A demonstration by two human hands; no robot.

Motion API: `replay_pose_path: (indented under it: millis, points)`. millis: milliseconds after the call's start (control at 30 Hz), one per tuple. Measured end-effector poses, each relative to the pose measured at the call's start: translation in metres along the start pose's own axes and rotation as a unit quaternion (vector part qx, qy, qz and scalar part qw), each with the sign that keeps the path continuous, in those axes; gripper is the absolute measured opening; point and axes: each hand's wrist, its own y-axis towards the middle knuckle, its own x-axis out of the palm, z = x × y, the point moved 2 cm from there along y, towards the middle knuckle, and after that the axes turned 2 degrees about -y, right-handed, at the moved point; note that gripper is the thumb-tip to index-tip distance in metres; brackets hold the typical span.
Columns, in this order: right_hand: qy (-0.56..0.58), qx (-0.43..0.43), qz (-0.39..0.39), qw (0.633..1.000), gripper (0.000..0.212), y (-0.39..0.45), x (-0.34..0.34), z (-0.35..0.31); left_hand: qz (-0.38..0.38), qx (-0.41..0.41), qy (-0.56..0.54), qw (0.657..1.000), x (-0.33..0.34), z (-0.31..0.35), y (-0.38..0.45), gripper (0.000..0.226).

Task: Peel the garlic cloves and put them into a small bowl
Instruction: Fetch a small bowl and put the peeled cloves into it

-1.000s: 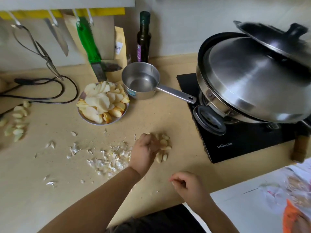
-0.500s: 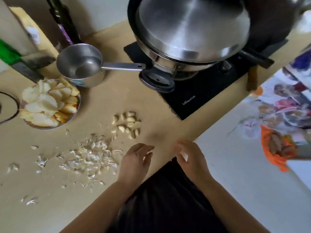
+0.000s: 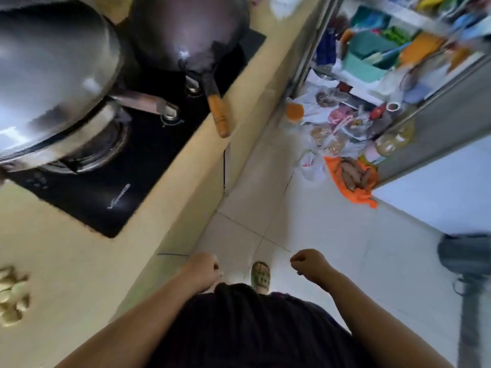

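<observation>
A pile of peeled garlic cloves (image 3: 12, 296) lies on the beige counter (image 3: 79, 274) at the far left edge of the head view. My left hand (image 3: 204, 272) hangs off the counter's front edge, over the floor, with its fingers curled into a fist. My right hand (image 3: 310, 266) is further right above the white tiles, also curled. Nothing shows in either hand. No small bowl is in view, and the peels are out of frame.
A black hob (image 3: 106, 181) carries a steel lidded pot (image 3: 53, 88) and a dark wok (image 3: 186, 30) whose wooden handle (image 3: 219, 115) sticks past the counter edge. Bags of food (image 3: 332, 134) and an orange bag (image 3: 353, 176) crowd the floor by a shelf. A dark fan (image 3: 467, 261) stands right.
My view has swung right, away from the worktop. Both hands left the counter and drew back toward my body; the left hand went from the clove pile to a fist over the floor.
</observation>
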Motion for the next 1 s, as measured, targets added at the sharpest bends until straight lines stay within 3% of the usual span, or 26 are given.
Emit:
replay_pose_path:
  millis: [233,500,700,900,1000]
  points:
    - [0.056,0.034,0.003,0.998,0.023,0.072,-0.105,0.032,0.029,-0.008,-0.023,0.999,-0.039,0.119,0.081,0.022]
    - [0.103,0.029,-0.015,0.994,0.027,0.160,-0.193,-0.015,0.024,0.005,-0.015,1.000,-0.123,0.214,0.183,0.017]
    - [0.152,0.018,0.046,0.987,0.026,0.234,-0.315,-0.058,0.064,0.031,-0.036,0.997,-0.232,0.293,0.269,0.023]
    - [0.181,-0.022,0.048,0.982,0.018,0.297,-0.386,-0.122,0.177,0.048,-0.137,0.973,-0.319,0.334,0.317,0.021]
    - [0.206,-0.056,0.063,0.975,0.022,0.324,-0.418,-0.162,0.341,0.077,-0.162,0.923,-0.350,0.341,0.330,0.023]
